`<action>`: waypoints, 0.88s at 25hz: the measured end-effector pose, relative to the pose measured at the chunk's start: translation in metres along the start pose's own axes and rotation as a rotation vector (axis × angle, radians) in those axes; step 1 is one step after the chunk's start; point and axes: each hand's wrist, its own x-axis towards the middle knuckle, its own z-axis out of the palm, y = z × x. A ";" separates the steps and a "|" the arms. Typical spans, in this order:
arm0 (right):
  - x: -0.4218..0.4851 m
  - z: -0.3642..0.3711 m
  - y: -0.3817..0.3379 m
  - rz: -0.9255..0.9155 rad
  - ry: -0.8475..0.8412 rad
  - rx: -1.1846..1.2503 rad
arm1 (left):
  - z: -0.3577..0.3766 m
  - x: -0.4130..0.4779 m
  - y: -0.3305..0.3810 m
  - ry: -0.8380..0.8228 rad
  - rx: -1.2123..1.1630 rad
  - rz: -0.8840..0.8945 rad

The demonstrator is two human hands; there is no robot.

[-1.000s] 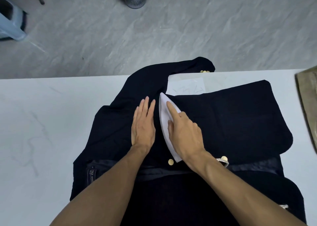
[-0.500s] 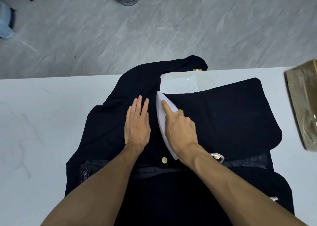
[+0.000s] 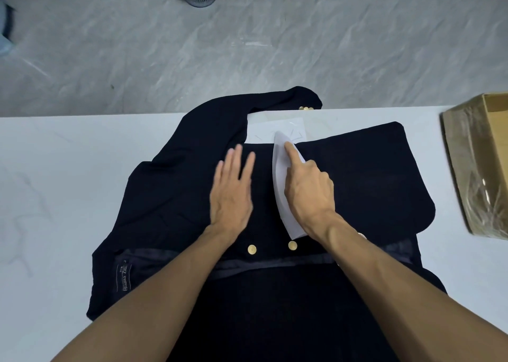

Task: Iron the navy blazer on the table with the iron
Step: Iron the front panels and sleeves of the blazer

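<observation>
Compared with half a second ago, the iron [image 3: 279, 185] sits farther up the blazer [image 3: 371, 185]: its pointed tip now overlaps the white sheet [image 3: 261, 128] in the neck opening, where before it stopped short of it. The left hand [image 3: 232, 194] has drawn away from the iron, its fingers now fanned apart and blurred. A second gold button [image 3: 252, 249] has come into view by the left wrist, beside the gold button [image 3: 292, 245] seen before. More of the cardboard box [image 3: 472, 169] shows on the table's right end.

The right hand [image 3: 309, 194] grips the iron from above, forefinger stretched along its top toward the tip, the other fingers curled around it. The left hand is open and flat over the cloth just left of the iron; whether it presses down cannot be told.

The navy blazer lies spread in the middle of the white table [image 3: 55, 196], front panels open toward the far edge, one sleeve [image 3: 288, 97] hanging over that edge with small gold cuff buttons [image 3: 305, 108]. The cloth is dark and matt, with a paler lining band across the near side.

A woven label [image 3: 126, 277] sits on the lining at lower left; its pale lettering is too small to read with certainty.
</observation>
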 end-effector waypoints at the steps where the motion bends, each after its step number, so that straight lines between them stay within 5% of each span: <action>1: 0.000 -0.001 0.001 0.003 -0.003 0.024 | 0.004 -0.004 0.012 -0.034 0.000 0.037; 9: -0.009 -0.013 0.007 -0.023 -0.060 0.367 | 0.016 -0.007 0.020 -0.104 0.120 -0.012; 22: -0.013 -0.008 0.007 -0.043 -0.077 -0.024 | 0.017 -0.005 0.022 -0.138 0.176 -0.019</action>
